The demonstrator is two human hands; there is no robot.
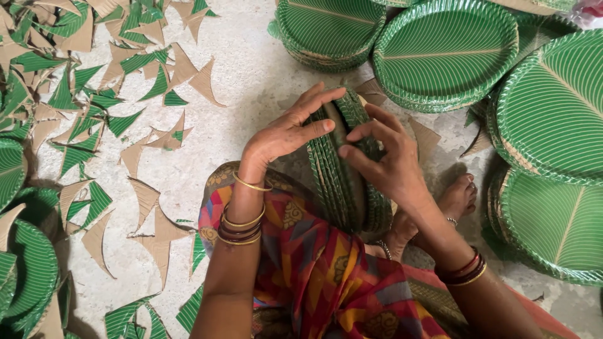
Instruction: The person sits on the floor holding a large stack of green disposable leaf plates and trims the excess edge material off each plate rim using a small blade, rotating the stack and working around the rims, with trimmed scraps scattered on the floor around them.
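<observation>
Green paper plates (345, 169), stacked on edge, sit clamped between your left hand (286, 132) and right hand (386, 163); loosen either, and the stack probably fans apart.

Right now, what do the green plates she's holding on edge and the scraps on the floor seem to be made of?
Plates: likely paperboard with a glossy green leaf-print film; pressed ribbed rims. Scraps: same stock, showing green print on one side and plain brown board on the other. The bangles look like metal and glass or plastic.
</observation>
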